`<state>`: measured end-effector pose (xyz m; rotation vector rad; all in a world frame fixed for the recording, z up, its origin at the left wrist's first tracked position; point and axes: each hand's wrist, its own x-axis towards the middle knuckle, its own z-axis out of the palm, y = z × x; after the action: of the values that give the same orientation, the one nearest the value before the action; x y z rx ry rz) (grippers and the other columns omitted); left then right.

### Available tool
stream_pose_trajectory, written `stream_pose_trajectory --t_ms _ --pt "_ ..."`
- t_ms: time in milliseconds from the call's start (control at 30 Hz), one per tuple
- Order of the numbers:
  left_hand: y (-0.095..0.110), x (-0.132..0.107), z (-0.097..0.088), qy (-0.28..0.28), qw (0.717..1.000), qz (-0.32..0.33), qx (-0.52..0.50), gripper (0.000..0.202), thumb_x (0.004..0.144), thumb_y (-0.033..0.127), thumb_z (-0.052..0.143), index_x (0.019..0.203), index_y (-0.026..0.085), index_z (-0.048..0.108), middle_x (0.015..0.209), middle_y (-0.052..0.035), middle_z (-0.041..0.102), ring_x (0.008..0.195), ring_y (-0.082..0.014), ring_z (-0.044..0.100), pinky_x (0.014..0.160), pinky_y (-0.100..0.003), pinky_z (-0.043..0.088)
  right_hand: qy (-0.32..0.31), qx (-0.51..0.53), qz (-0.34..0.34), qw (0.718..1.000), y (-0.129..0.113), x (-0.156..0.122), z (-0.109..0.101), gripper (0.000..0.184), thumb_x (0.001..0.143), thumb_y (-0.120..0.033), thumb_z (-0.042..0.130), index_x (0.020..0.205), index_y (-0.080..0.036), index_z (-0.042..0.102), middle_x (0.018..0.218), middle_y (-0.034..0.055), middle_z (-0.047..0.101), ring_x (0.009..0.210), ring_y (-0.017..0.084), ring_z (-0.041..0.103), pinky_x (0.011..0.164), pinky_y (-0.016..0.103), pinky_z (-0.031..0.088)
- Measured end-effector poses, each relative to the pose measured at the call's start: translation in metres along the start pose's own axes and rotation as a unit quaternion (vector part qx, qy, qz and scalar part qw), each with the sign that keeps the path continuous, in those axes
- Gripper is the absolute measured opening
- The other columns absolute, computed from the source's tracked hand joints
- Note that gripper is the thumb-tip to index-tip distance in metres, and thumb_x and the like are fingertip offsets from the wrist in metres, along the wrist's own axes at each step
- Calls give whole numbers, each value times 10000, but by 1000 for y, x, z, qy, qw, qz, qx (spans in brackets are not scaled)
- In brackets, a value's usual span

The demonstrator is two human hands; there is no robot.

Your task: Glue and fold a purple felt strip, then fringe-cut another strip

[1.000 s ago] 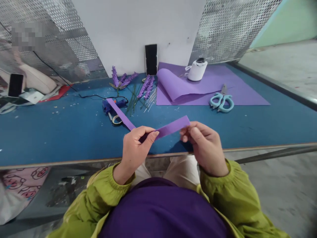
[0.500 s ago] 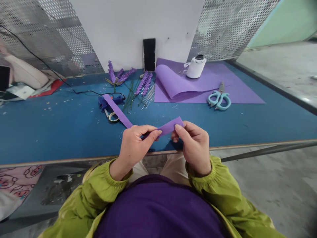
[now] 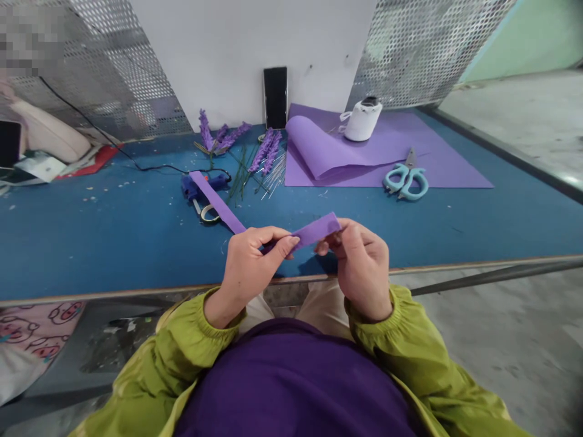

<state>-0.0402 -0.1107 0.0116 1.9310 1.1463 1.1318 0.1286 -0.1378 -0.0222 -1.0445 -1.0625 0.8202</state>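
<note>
A long purple paper strip (image 3: 217,203) runs slantwise across the front of the table. My left hand (image 3: 251,262) pinches it near its middle between thumb and fingers. Beyond that pinch, a short flat length sticks out to the right. At this free end my right hand (image 3: 365,266) is closed, thumb against the index finger at the strip's corner; the exact contact is partly hidden by the fingers. The strip's far left end lies over a blue glue gun (image 3: 189,189).
Behind are purple lavender-like flowers (image 3: 268,152), thin wires (image 3: 274,176), and a phone (image 3: 276,97) leaning on the white board. Purple sheets (image 3: 387,173) bear a white cup-like container (image 3: 363,121) and blue-handled scissors (image 3: 405,182). Another person's arm (image 3: 52,130) rests at far left.
My right thumb has slid off the strip's face to its right-hand corner, and the right hand has shifted slightly right. The left hand keeps its pinch.
</note>
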Motion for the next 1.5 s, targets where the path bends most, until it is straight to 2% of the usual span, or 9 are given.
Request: stream_pose_trajectory --t_ms 133,333,500,833,1000,1167,1267,1400,1500 --pt "2 -1 3 -11 1000 10 -11 168 877 306 690 745 223 755 625 28 727 566 -126 636 589 -243 471 -21 -27 19 999 1 -4 3 309 779 -446 775 655 -185 665 557 -13 609 502 109 526 493 253 428" --pt "3 -4 3 -16 999 25 -17 152 871 307 708 750 229 756 644 36 738 571 -117 643 599 -235 474 24 -40 1 999 0 -9 3 333 819 -442 737 622 -191 646 554 -13 615 487 96 512 484 246 424" --pt "5 -5 4 -21 999 38 -8 170 888 296 692 749 221 754 636 36 728 572 -111 633 590 -235 455 6 -61 5 998 -1 -13 5 275 755 -416 800 648 -185 698 525 -13 613 472 107 527 460 248 414" --pt "3 -6 1 -13 998 58 10 187 881 311 711 723 217 743 606 40 719 560 -104 623 594 -231 448 54 3 -38 998 -3 -5 -1 233 886 -344 691 714 -200 629 571 -49 553 493 76 465 494 241 366" --pt "1 -5 1 -5 998 55 27 142 872 241 715 737 207 743 618 51 723 572 -92 621 609 -218 447 49 5 -40 998 -4 -1 -2 340 957 -364 591 666 -189 613 565 -24 570 526 94 508 541 254 391" --pt "-1 -5 1 -8 998 62 20 156 871 243 717 722 203 740 611 50 719 558 -90 620 601 -215 452 75 22 -52 996 -3 0 -3 220 913 -321 659 734 -193 648 576 -44 562 492 78 488 504 235 374" --pt "0 -4 2 4 998 56 13 150 877 246 714 738 198 744 620 47 719 562 -88 618 588 -208 447 51 44 -26 997 0 -4 1 266 954 -379 593 772 -201 669 578 -30 604 518 94 542 541 241 432" --pt "1 -4 4 3 997 72 12 161 888 260 705 746 201 753 643 46 724 576 -84 603 592 -207 434 -11 -1 0 1000 3 -11 8 230 858 -356 720 710 -183 686 574 -18 642 513 104 579 526 241 466" --pt "-2 -5 5 -7 997 82 9 151 889 283 709 770 209 767 656 45 733 575 -84 592 596 -215 425 3 -8 -12 1000 3 -13 10 212 848 -320 732 693 -183 691 539 -34 615 476 86 543 482 223 429"
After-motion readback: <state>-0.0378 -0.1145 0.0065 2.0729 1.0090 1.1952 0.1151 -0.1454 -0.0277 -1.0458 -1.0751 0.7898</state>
